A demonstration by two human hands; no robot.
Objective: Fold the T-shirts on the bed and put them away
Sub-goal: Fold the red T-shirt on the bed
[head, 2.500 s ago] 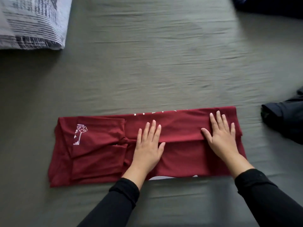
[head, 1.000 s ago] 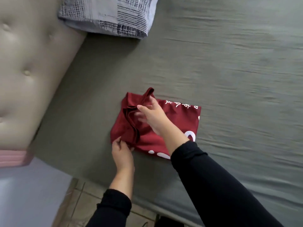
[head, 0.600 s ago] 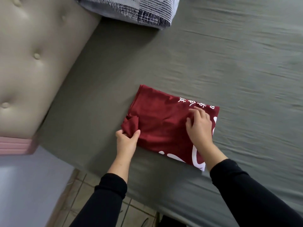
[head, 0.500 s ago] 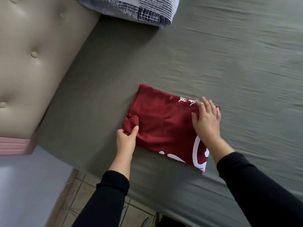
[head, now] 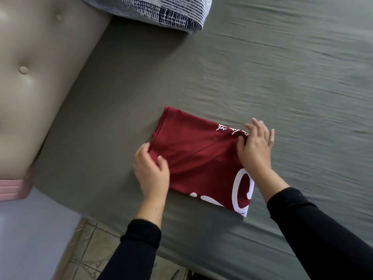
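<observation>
A dark red T-shirt with white print lies folded into a small rectangle on the grey-green bed sheet, close to the bed's near edge. My left hand pinches the shirt's left edge, thumb on top and fingers tucked at the fold. My right hand rests on the shirt's far right corner with its fingers straight and spread, partly over the sheet. Both arms wear black sleeves.
A black-and-white patterned pillow lies at the head of the bed. A beige tufted headboard stands on the left, above a pink ledge. Tiled floor shows below the bed's edge.
The shirt went from a long strip to a small folded rectangle. In the last half second my left hand closed further over the left edge and my right hand slid slightly toward the far right corner.
</observation>
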